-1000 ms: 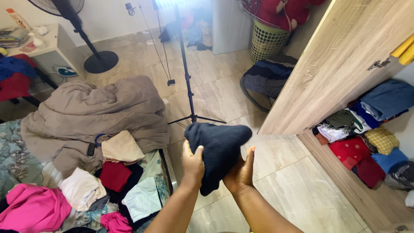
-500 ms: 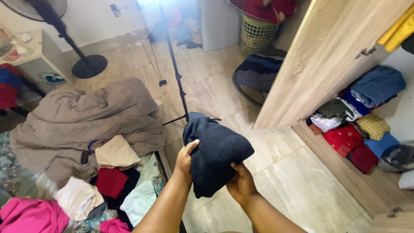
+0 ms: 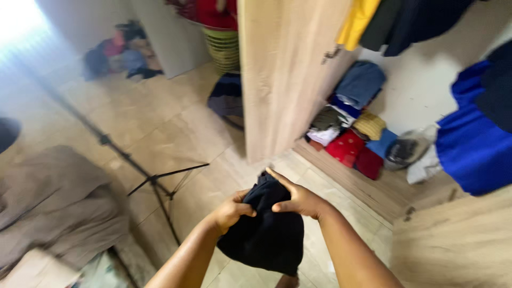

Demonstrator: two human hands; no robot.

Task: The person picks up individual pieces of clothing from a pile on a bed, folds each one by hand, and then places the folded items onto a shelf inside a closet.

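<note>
Between the two hands, at the lower centre of the view, a dark navy garment (image 3: 264, 234) is held above the tiled floor (image 3: 160, 128). The left hand (image 3: 230, 210) is closed into a fist on the upper left part of the cloth, fingers curled into the fabric. The right hand (image 3: 298, 198) is laid over the top of the bundle, thumb and most fingers bent onto the cloth while the forefinger is stretched out straight. The garment is gathered into a rounded bundle that hangs below both hands; whether it is fully folded cannot be told, as its underside is hidden.

Ahead and to the right of the hands, an open wardrobe (image 3: 282, 80) is seen, its wooden door edge-on just beyond the fingertips. On the wardrobe's bottom shelf, further right, a row of folded clothes (image 3: 352, 133) is stacked in red, blue, yellow and white, and above them hanging garments (image 3: 474, 144) in blue, yellow and dark tones are shown. Left of the hands, a black tripod (image 3: 154, 181) stands on the tiles, and further left a beige blanket (image 3: 48, 213) is heaped.

The step in hand is judged to be the carrying of the bundled garment. A firm two-handed hold would be called for so that the bundle is not loosened
</note>
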